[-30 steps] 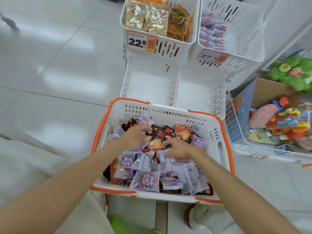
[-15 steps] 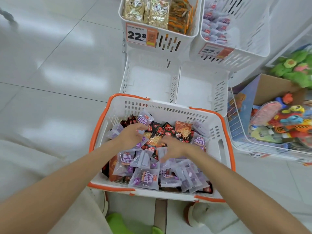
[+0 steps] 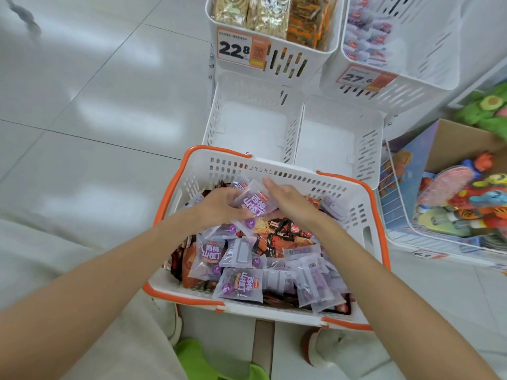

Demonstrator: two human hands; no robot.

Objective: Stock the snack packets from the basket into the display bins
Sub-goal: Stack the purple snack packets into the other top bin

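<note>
A white basket with an orange rim sits on the floor, holding several purple snack packets and dark red-and-black ones. My left hand grips a bunch of purple packets lifted above the pile at the basket's far side. My right hand lies against the right side of that bunch with fingers straight. Just beyond the basket stand two low white display bins, the left bin and the right bin; their floors are bare.
Above the low bins, an upper bin tagged 22.8 holds gold and orange packets, and another upper bin tagged 27.6 holds purple packets. A wire bin with a toy box stands at the right. Tiled floor lies to the left.
Both hands have risen from the pile and come together at the basket's far side, with a bunch of purple packets gathered between them.
</note>
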